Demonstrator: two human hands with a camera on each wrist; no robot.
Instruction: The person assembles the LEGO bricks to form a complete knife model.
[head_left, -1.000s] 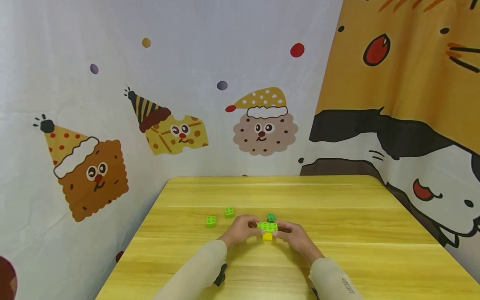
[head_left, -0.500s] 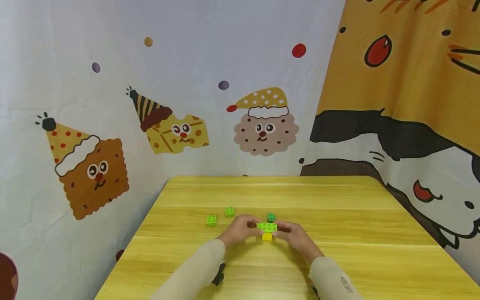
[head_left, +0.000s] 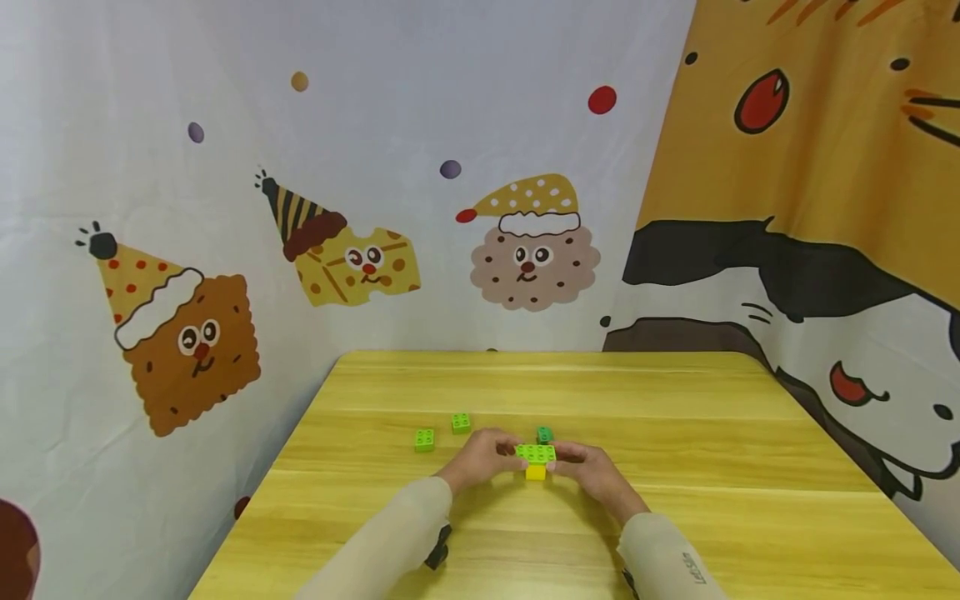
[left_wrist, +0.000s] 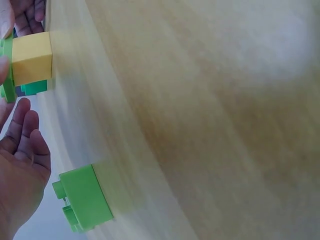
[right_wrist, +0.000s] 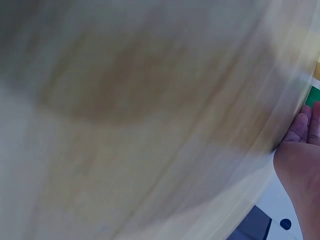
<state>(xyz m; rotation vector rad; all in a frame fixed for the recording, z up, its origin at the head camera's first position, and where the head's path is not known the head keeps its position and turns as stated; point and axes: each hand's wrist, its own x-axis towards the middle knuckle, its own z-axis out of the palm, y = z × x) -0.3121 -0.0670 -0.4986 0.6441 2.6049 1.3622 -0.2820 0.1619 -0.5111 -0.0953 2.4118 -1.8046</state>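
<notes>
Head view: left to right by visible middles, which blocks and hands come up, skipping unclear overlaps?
Nearer small light-green block, farther small light-green block, left hand, wide light-green block with the yellow block beneath it, right hand.

Light-green brick [left_wrist: 7, 67] and left hand [left_wrist: 22, 172] cut off at left wrist view's edge, right-sleeve lettering [head_left: 693, 568] illegibly small

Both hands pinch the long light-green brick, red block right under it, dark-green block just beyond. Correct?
Not red: a yellow block is right under the long light-green brick, as the head view shows. The rest holds: left hand and right hand pinch that brick, dark-green block just beyond.
</notes>
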